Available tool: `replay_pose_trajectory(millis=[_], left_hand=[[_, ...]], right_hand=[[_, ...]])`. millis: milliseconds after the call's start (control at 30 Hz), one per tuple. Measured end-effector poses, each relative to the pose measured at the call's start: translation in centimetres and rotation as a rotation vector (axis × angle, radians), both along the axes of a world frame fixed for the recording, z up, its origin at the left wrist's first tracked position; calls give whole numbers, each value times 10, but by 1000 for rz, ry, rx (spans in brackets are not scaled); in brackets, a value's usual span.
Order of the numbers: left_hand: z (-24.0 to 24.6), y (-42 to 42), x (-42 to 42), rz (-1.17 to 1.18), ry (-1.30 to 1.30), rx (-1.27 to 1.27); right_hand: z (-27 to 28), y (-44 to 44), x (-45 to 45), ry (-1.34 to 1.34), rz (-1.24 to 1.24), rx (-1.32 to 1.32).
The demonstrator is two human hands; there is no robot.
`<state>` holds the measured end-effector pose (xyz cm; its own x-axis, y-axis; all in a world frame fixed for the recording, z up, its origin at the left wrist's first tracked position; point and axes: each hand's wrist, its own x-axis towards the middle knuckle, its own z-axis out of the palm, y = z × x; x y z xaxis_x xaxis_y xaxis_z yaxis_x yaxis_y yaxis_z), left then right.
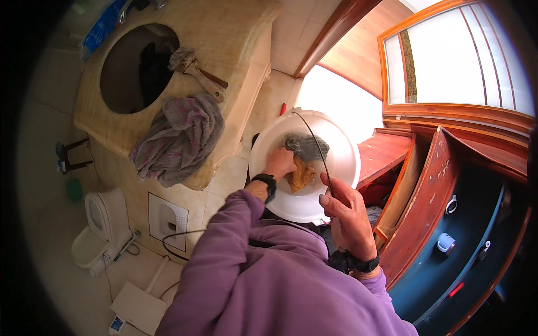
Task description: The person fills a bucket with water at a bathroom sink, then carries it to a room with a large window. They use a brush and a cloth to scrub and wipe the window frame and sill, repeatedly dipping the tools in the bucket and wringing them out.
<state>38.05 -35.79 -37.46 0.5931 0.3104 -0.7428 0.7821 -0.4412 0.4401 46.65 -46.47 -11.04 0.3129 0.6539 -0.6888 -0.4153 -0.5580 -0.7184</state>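
Note:
A white plastic bucket [344,168] stands before me, with a brown cloth [303,176] and a dark grey cloth [309,147] inside it. My left hand [280,163] reaches into the bucket, its curled fingers at the brown cloth's upper left edge; the fingertips are partly hidden. The bucket's thin wire handle [315,140] arches over the opening. At its near end, my right hand [346,210] pinches the wire between thumb and fingers, over the near right rim.
A stone-look countertop [235,25] with a sink basin [122,80] lies left, bearing a grey-pink towel [180,134] and a brush [201,77]. Right stands a worn red wooden cabinet [424,201]. A toilet [101,227] and a squat pan [168,220] are lower left.

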Motion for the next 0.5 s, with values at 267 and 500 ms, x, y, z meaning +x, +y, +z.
replay_pose_trajectory(millis=[267, 500], left_hand=[[25, -39, -4, -214, -327, -313], [62, -23, -64, -140, -401, -297]], right_hand=[[-1, -5, 8, 24, -141, 32], [-11, -8, 4, 116, -188, 28]])
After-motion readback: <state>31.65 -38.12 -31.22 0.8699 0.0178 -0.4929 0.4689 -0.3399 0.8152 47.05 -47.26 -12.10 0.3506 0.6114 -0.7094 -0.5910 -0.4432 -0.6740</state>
